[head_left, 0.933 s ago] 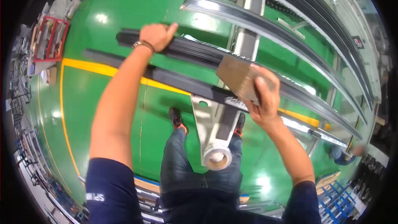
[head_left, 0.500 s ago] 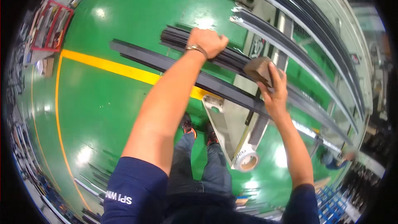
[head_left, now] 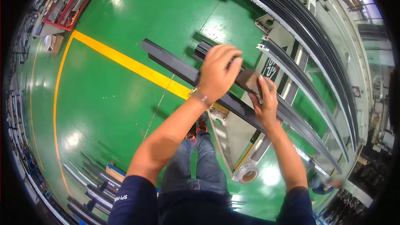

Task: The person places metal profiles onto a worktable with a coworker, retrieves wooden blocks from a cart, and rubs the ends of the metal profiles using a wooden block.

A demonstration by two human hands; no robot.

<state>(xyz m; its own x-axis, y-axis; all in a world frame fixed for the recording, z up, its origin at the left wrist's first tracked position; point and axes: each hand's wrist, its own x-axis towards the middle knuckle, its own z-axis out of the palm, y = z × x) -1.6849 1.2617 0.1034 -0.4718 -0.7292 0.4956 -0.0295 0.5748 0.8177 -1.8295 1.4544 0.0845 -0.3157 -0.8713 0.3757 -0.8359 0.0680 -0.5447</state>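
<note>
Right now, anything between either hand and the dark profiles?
Nothing visible. The left hand already rests on the dark profiles, and the right hand holds a brown block against them.

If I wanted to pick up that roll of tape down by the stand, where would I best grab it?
Probably by its rim, from above. The roll of tape seems to rest against the foot of the metal stand, its open core facing up toward the camera, so fingers could hook into the hole and pinch the wall. Both hands are busy on the dark profiles.

Long profile point(head_left: 179, 68) across a metal stand point(head_left: 233, 135), tape roll point(head_left: 246, 174) at the stand's near end, rack point(head_left: 66, 2) far left
</note>
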